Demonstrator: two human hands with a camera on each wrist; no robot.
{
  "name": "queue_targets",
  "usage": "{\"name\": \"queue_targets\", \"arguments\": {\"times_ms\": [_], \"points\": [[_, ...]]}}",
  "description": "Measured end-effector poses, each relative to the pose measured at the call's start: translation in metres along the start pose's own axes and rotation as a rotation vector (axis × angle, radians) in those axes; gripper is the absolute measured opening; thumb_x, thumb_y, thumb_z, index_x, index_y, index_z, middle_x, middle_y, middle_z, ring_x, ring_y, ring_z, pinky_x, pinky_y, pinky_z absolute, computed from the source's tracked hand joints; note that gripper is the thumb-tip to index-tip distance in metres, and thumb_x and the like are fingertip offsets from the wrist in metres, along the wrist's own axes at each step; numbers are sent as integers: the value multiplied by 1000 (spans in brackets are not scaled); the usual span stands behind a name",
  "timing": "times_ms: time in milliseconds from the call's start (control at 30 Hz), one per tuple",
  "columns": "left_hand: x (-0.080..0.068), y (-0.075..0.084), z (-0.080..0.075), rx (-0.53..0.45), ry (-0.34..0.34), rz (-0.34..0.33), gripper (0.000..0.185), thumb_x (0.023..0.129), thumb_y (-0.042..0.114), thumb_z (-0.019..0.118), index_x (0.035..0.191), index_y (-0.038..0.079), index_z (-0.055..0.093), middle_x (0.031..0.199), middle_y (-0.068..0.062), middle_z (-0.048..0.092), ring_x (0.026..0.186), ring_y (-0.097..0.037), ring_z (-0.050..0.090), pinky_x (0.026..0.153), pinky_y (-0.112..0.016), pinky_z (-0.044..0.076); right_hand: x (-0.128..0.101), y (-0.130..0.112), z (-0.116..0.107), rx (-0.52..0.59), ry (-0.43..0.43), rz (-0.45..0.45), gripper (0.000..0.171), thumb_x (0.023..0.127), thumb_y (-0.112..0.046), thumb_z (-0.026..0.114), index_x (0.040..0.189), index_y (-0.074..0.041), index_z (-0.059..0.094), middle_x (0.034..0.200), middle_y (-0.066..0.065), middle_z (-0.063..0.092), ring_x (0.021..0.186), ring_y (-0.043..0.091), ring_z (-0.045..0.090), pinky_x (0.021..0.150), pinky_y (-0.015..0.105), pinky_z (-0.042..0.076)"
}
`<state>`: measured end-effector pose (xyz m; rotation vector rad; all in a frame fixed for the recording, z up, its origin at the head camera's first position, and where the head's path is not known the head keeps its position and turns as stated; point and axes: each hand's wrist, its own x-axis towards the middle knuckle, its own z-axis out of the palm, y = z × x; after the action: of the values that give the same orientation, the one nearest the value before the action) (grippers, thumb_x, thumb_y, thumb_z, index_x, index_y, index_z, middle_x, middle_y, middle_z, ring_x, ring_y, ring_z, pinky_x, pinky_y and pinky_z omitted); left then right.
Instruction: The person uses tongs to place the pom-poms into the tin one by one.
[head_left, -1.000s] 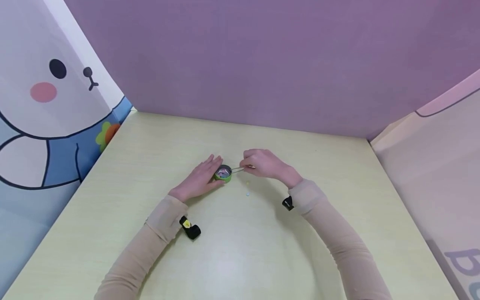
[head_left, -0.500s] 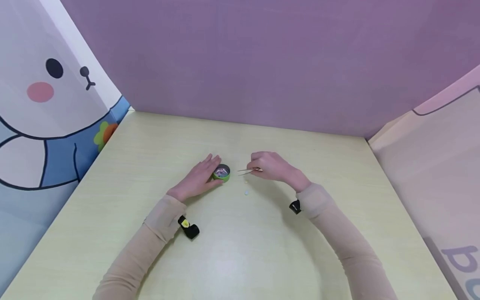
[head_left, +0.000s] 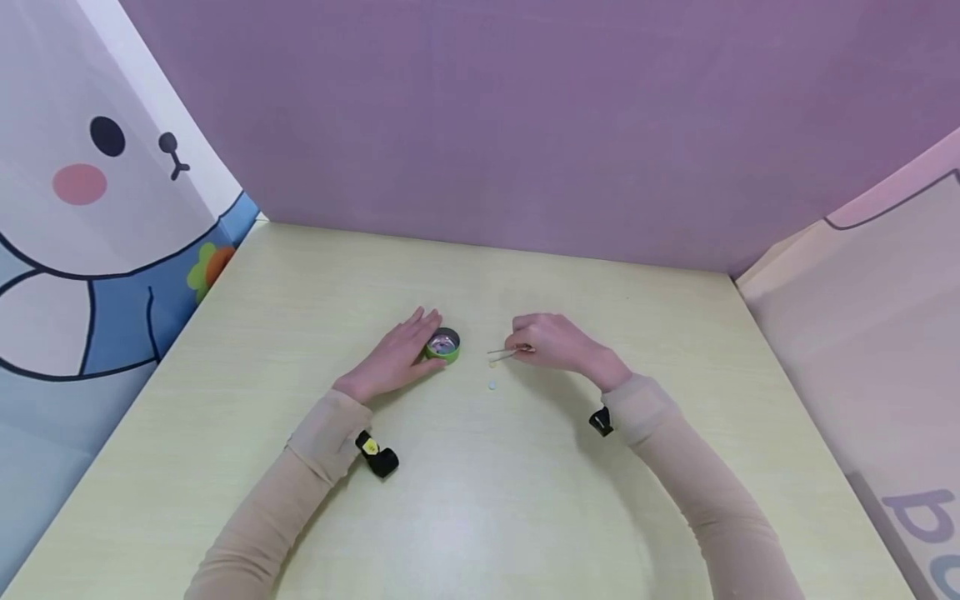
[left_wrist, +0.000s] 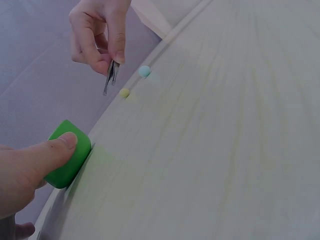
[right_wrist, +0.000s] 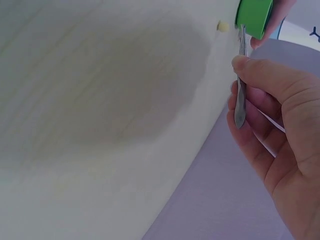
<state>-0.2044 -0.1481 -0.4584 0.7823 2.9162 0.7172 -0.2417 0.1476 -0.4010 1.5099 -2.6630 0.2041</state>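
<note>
My left hand (head_left: pixel 396 354) steadies a small round green container (head_left: pixel 443 354) on the table, its thumb along the near side and its fingers at the far side. Small pinkish and dark shapes show inside, too tiny to make out. Between thumb and fingers, my right hand (head_left: pixel 553 340) pinches metal tweezers (right_wrist: pixel 240 102). Their two tips stand apart, with nothing seen between them, pointing left towards the container. Close to the tips lies a small yellow bead (left_wrist: pixel 124 93). A light blue bead (left_wrist: pixel 144 71) rests a little nearer to me.
The pale wooden table (head_left: pixel 450 500) ends at a purple wall panel (head_left: pixel 525 125) behind. A cartoon-printed panel (head_left: pixel 45 308) stands at the left, and a pale one (head_left: pixel 862 333) at the right. Black wrist cameras sit under both sleeves.
My right hand has drawn the tweezers away from the container, rightward and towards me, down near the yellow bead. The left hand has stayed at the container.
</note>
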Motion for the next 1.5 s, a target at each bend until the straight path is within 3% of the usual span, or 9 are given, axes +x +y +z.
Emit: {"name": "queue_targets", "arguments": {"times_ms": [300, 933, 1500], "points": [[0, 0, -1, -4, -3, -2, 82, 97, 43, 61, 156, 0, 23, 165, -18, 21, 155, -37, 13, 126, -57, 18, -4, 1, 7, 25, -34, 16, 8, 85, -9, 76, 91, -13, 78, 77, -3, 64, 64, 4, 51, 57, 16, 49], [1, -1, 0, -2, -9, -14, 83, 97, 45, 59, 156, 1, 22, 165, -17, 21, 155, -36, 13, 126, -57, 18, -7, 4, 15, 18, -39, 24, 8, 88, -9, 73, 85, -16, 76, 73, -6, 57, 63, 3, 44, 54, 15, 39], [1, 1, 0, -1, -14, -16, 82, 97, 45, 60, 156, 1, 22, 165, -17, 21, 155, -36, 13, 126, -56, 17, -8, 4, 18, 4, -29, 29, 8, 89, -10, 73, 88, -16, 78, 75, -4, 61, 64, 4, 47, 56, 19, 46]]}}
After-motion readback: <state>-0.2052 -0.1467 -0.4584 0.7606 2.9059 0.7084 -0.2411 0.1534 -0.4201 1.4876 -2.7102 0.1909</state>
